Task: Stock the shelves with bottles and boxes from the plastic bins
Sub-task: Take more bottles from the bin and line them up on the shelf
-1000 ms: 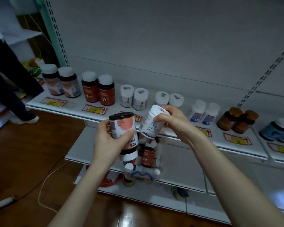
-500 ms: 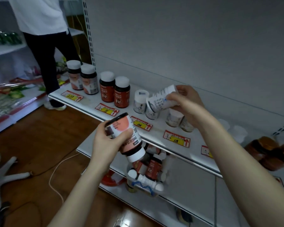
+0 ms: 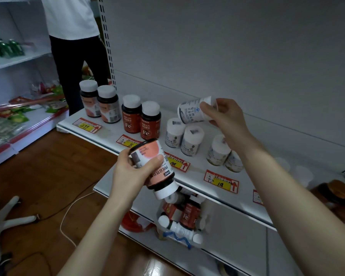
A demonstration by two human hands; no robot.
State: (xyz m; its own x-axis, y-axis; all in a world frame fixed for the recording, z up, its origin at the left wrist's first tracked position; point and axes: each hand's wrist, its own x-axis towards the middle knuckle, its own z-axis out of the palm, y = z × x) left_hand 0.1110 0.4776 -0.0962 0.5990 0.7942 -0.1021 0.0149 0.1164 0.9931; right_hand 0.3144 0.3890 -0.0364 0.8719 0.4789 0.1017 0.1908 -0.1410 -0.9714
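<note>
My left hand (image 3: 131, 174) grips a dark bottle with a pink label (image 3: 153, 166), tipped with its white cap pointing down, in front of the shelf edge. My right hand (image 3: 225, 116) holds a small white bottle (image 3: 191, 112) on its side above the white shelf (image 3: 197, 176), just over two standing white bottles (image 3: 184, 136). Two more white bottles (image 3: 221, 154) stand under my right wrist. A clear plastic bin (image 3: 179, 220) with several bottles sits on the lower shelf below my left hand.
Two red "Fe" bottles (image 3: 141, 118) and two pink-label bottles (image 3: 100, 102) stand at the shelf's left. Brown jars (image 3: 335, 194) are at far right. A person in a white shirt (image 3: 72, 46) stands at the left end. A chair base (image 3: 6, 220) and cable lie on the wooden floor.
My right hand has carried the white bottle up and back over the shelf, tipping it sideways. My left hand has tilted the pink-label bottle cap-down. My view has swung left.
</note>
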